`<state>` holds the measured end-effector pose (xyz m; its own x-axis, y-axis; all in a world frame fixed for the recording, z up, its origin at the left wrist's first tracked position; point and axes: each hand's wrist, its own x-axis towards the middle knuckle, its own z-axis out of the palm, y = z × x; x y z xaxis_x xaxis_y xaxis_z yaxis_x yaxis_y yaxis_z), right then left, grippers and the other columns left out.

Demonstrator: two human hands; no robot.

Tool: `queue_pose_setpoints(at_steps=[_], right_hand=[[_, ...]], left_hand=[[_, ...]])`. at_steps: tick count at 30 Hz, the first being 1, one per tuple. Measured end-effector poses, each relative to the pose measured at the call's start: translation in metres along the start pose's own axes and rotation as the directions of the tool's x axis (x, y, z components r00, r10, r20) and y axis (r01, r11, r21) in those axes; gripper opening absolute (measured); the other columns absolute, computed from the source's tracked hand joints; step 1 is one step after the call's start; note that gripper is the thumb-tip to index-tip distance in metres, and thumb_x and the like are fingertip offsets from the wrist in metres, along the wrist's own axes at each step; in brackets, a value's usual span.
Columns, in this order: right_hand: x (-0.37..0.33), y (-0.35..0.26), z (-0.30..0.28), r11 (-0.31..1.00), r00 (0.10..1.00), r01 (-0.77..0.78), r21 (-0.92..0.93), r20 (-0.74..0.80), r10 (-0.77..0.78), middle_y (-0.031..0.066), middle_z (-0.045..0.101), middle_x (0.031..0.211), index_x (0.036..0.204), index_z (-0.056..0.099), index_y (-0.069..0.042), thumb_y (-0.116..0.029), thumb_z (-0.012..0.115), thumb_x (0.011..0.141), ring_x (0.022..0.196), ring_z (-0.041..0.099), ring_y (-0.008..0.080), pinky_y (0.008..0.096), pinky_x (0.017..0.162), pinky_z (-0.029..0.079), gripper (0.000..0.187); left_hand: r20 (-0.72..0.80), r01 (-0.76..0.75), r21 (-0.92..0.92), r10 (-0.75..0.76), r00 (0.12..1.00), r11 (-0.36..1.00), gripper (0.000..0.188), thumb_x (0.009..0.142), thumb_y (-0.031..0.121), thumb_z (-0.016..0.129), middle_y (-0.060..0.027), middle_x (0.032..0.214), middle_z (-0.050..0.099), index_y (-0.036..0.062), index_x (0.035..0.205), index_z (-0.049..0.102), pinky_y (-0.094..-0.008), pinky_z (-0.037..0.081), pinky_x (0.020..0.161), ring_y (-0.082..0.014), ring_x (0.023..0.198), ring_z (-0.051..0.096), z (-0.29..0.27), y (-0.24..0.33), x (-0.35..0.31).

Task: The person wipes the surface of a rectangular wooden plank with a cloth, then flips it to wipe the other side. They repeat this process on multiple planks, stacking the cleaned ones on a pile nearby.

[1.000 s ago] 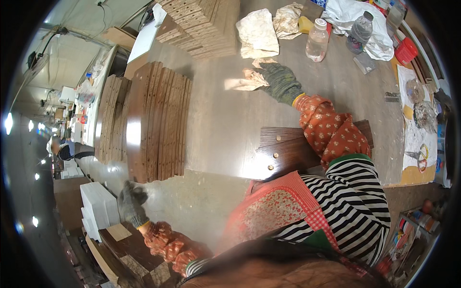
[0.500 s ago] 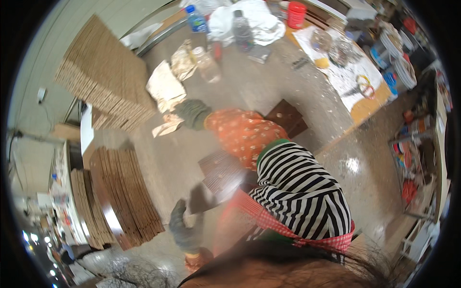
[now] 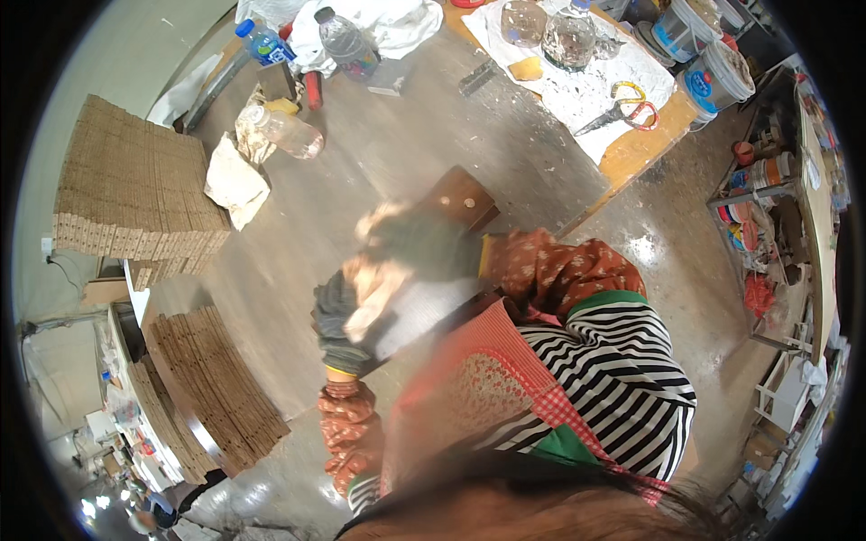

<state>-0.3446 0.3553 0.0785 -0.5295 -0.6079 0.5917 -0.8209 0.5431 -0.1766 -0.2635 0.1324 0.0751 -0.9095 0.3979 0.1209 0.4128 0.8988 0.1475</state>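
My right hand (image 3: 424,242), in a dark green glove with bare fingertips, is smeared by motion above a wood-grain panel (image 3: 419,316) that catches the light. Close by, at the panel's left end, my left hand (image 3: 341,311) wears a similar grey-green glove. Its bare fingers curl inward toward the right hand; what they hold, if anything, is blurred. Pale shapes between the hands could be fingers or cloth. Past my right wrist lie dark brown panels (image 3: 460,198) on the table (image 3: 361,180).
Stacked brown boards (image 3: 135,180) stand at the left, with another stack (image 3: 216,388) nearer. Cream cloths (image 3: 236,180), a clear bottle (image 3: 293,135) and a blue-capped bottle (image 3: 263,43) sit at the far left. Scissors (image 3: 622,113) lie on white paper at the right; buckets (image 3: 713,77) stand beyond.
My right hand has come back from the pale cloth near the boards to over the wood-grain panel. My left hand has risen and closed in beside it. The view has shifted rightward.
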Motion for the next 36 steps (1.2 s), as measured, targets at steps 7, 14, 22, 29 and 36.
queue_pose_setpoints(at_steps=[7, 14, 22, 29, 36], right_hand=[[-0.052, 0.120, -0.081, 0.788, 0.766, -0.614, 0.045, 0.271, 0.582, 0.0150, 0.064, 0.115, 0.121, 0.061, -0.011, -0.030, 0.064, 0.087, 0.104, 0.061, 0.0331, 0.0438, 0.088, 0.049, 0.039], [-0.074, 0.147, -0.052, 0.818, 0.786, -0.571, 0.065, -0.243, 0.568, 0.0191, 0.063, 0.117, 0.125, 0.060, -0.007, -0.036, 0.068, 0.084, 0.103, 0.062, 0.0357, 0.0452, 0.092, 0.048, 0.050], [-0.001, 0.042, -0.057, 0.997, 0.943, -0.030, 0.072, 0.333, 0.005, 0.0104, 0.060, 0.120, 0.113, 0.065, -0.020, -0.034, 0.055, 0.091, 0.103, 0.058, 0.0239, 0.0418, 0.092, 0.042, 0.028], [-0.030, 0.126, 0.028, 0.994, 0.995, -0.100, -0.040, 0.018, 0.101, 0.0099, 0.061, 0.124, 0.118, 0.060, -0.015, -0.031, 0.060, 0.087, 0.122, 0.054, 0.0265, 0.0459, 0.093, 0.042, 0.035], [-0.017, 0.217, -0.009, 0.905, 0.903, -0.413, 0.100, -0.087, 0.422, 0.0134, 0.069, 0.099, 0.113, 0.068, -0.012, -0.033, 0.064, 0.089, 0.088, 0.068, 0.0328, 0.0452, 0.076, 0.051, 0.033]], left_hand=[[0.104, 0.157, -0.059, -0.150, 0.983, 0.986, 0.106, 0.057, 0.040, 0.086, -0.0128, 0.120, 0.059, 0.0136, 0.149, 0.039, -0.0496, 0.043, 0.096, -0.0379, 0.110, 0.053, 0.003, -0.004, -0.002], [-0.089, 0.316, -0.070, -0.322, 0.943, 0.946, 0.109, 0.054, 0.045, 0.086, -0.0158, 0.121, 0.058, 0.0094, 0.146, 0.041, -0.0518, 0.044, 0.096, -0.0386, 0.111, 0.055, 0.024, 0.049, -0.020], [0.218, 0.758, -0.032, -0.735, 0.642, 0.652, 0.094, 0.057, 0.044, 0.087, -0.0176, 0.125, 0.059, 0.0114, 0.139, 0.052, -0.0474, 0.045, 0.100, -0.0371, 0.117, 0.054, 0.034, 0.087, -0.001], [-0.154, 0.574, 0.076, -0.559, 0.815, 0.815, 0.107, 0.061, 0.055, 0.083, -0.0198, 0.135, 0.055, 0.0056, 0.146, 0.041, -0.0506, 0.043, 0.102, -0.0422, 0.119, 0.053, 0.038, 0.094, -0.007], [-0.275, 0.421, -0.532, -0.620, 0.735, 0.735, 0.070, 0.083, 0.033, 0.076, -0.0213, 0.131, 0.055, -0.0026, 0.136, 0.046, -0.0458, 0.045, 0.103, -0.0344, 0.114, 0.059, 0.035, 0.088, -0.033]])
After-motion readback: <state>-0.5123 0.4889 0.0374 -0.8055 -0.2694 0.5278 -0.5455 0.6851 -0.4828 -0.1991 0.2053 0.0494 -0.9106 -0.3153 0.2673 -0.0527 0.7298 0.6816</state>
